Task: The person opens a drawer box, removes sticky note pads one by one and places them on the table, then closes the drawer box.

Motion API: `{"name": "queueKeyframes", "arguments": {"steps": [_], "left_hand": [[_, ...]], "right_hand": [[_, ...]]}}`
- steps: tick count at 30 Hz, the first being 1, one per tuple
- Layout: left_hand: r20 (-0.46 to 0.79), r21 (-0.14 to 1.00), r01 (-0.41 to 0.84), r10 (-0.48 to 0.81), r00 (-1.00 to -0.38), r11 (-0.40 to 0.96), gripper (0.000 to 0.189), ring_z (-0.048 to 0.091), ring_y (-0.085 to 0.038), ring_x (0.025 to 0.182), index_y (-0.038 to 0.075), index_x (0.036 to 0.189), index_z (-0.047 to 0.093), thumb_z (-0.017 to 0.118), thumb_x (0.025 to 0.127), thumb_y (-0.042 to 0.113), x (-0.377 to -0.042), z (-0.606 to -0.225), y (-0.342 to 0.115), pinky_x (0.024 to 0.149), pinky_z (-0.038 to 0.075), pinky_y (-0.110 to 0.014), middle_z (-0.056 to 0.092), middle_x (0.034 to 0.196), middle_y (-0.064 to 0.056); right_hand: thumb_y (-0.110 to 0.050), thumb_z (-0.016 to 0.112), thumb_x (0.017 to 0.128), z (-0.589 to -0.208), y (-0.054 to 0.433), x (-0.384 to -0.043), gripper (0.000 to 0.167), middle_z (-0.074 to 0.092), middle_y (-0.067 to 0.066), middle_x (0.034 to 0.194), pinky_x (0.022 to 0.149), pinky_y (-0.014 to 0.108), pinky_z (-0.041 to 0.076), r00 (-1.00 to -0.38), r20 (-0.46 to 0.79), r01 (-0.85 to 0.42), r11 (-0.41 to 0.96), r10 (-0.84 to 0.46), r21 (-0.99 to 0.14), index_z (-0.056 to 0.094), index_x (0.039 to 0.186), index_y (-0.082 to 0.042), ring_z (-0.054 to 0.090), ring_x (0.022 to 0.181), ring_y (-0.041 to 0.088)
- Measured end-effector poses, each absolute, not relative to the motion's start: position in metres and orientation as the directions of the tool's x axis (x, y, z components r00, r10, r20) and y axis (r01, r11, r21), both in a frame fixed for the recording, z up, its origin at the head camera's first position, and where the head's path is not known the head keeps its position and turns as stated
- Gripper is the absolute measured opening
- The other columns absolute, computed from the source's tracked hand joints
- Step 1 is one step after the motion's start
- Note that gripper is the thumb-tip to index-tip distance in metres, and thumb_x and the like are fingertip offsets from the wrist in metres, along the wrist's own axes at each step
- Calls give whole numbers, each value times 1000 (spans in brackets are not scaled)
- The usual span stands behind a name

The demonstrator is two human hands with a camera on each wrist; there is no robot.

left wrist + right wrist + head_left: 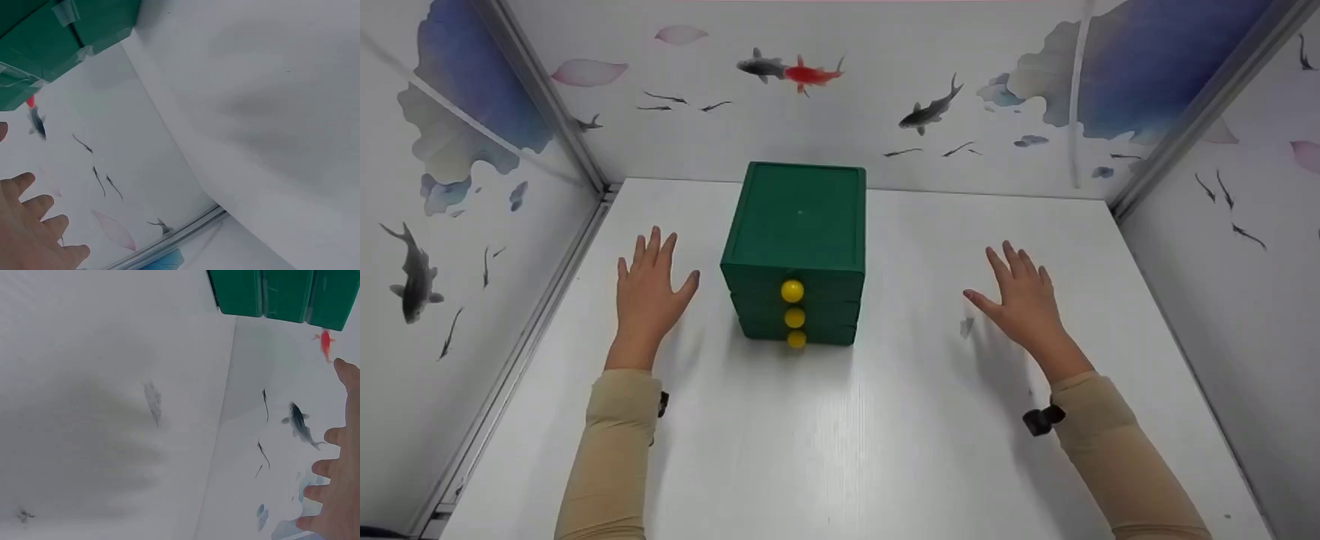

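Note:
A green box of three stacked drawers (802,217) stands on the white table, each drawer front bearing a round yellow knob (792,291). All the drawers look closed. To its left my left hand (649,296) hovers with fingers spread, holding nothing. My right hand (1024,304) is off to the right of the box, farther away, its fingers also spread and nothing in it. In the left wrist view strips of clear tape (66,12) show on the green side. The right wrist view catches the box's other side (284,292) near the top edge.
White panels printed with fish and petals (810,112) wall in the table (825,442) at the back and both sides. Metal rails (536,97) run along the corners. A small grey smudge (967,327) marks the tabletop near my right thumb.

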State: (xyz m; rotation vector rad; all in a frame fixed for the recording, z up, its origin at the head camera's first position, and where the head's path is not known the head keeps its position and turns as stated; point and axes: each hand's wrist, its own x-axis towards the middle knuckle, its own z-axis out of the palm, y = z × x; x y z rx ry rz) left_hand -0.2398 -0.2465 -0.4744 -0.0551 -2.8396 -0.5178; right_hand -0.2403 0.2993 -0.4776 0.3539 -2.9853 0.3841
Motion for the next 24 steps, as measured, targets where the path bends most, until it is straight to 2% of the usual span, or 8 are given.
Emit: {"name": "queueKeyframes", "arguments": {"steps": [2, 4, 7, 9, 11, 15, 20, 24], "left_hand": [[287, 360, 94, -14, -958, 928, 68, 14, -35, 146, 4, 151, 32, 56, 97, 36, -239, -468, -242, 114, 9, -59, 21, 158, -18], [322, 370, 108, -18, -946, 923, 64, 24, -35, 143, 5, 150, 36, 56, 97, 35, -237, -463, -237, 111, 23, -56, 27, 156, -17], [395, 387, 147, -19, -918, 910, 57, 41, -35, 134, 6, 146, 42, 55, 97, 33, -234, -455, -229, 96, 45, -52, 37, 152, -14], [452, 401, 185, -18, -892, 897, 53, 48, -34, 128, 7, 144, 47, 56, 97, 31, -233, -451, -225, 86, 51, -49, 43, 148, -13], [509, 416, 235, -11, -861, 878, 48, 51, -31, 125, 7, 141, 51, 57, 97, 27, -232, -447, -221, 86, 51, -47, 49, 144, -12], [567, 451, 320, 10, -824, 833, 42, 54, -26, 124, 6, 135, 57, 58, 97, 22, -231, -436, -212, 95, 47, -46, 57, 136, -11], [488, 564, 336, 24, -872, 755, 40, 57, -26, 118, 9, 136, 56, 57, 99, 24, -235, -425, -203, 97, 47, -46, 58, 133, -10], [372, 676, 300, 40, -927, 673, 41, 54, -24, 121, 11, 138, 54, 54, 101, 28, -243, -419, -198, 98, 46, -43, 55, 137, -7]], "right_hand": [[-64, 49, 93, -475, 293, -239, 86, 19, 23, 157, 110, 65, 12, -959, 163, -265, 934, -230, -241, 27, 153, -6, 17, 142, 44], [-62, 51, 94, -473, 286, -237, 83, 23, 22, 156, 110, 64, 14, -951, 187, -286, 927, -244, -244, 32, 151, -6, 20, 141, 43], [-55, 56, 94, -469, 276, -234, 75, 29, 21, 153, 110, 62, 17, -934, 231, -329, 912, -274, -244, 39, 148, -5, 25, 139, 41], [-50, 59, 94, -467, 268, -231, 69, 35, 20, 150, 110, 60, 20, -916, 269, -363, 901, -298, -239, 44, 144, -5, 30, 137, 39], [-45, 62, 93, -465, 261, -229, 64, 41, 19, 146, 109, 58, 24, -892, 314, -404, 886, -326, -229, 49, 140, -4, 35, 135, 38], [-38, 68, 91, -461, 245, -224, 54, 52, 18, 135, 103, 56, 34, -828, 410, -493, 845, -382, -207, 58, 131, -3, 45, 126, 37], [-33, 69, 90, -458, 224, -219, 44, 60, 15, 122, 95, 52, 42, -751, 489, -585, 790, -444, -180, 63, 123, -3, 53, 115, 34], [-29, 69, 90, -454, 203, -213, 38, 65, 12, 113, 88, 47, 48, -696, 516, -648, 746, -499, -152, 66, 117, -4, 58, 106, 31]]}}
